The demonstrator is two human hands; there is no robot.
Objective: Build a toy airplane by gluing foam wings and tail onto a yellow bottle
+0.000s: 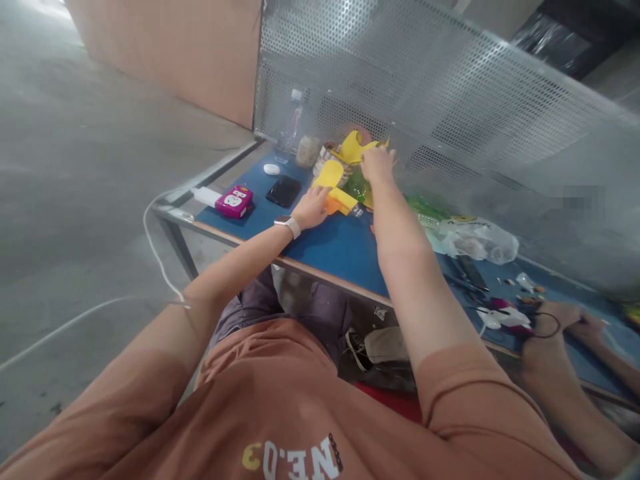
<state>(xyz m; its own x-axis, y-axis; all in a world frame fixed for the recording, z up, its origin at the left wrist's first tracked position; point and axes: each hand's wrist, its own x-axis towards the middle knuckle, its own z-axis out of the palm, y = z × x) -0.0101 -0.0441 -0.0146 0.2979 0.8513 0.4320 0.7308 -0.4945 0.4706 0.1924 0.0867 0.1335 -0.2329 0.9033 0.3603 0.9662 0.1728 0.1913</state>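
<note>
My left hand (313, 207), with a watch (289, 225) on the wrist, is closed at the end of a yellow-orange piece (344, 199) low over the blue table. A flat, rounded yellow piece (329, 174) shows just beyond its fingers. Farther back, my right hand (379, 164) is closed on the edge of a bent yellow sheet (353, 147), its fingertips partly hidden. This sheet lies over a patterned round container (323, 160). Green clear plastic (356, 185) is beneath my right wrist.
On the left are a magenta box (235, 201), a black phone (283, 191), a white oval case (271, 169) and a clear bottle (290, 127). A perforated metal screen (450, 87) stands behind. Plastic bags (475, 239) lie right, near another person's hands (557, 317).
</note>
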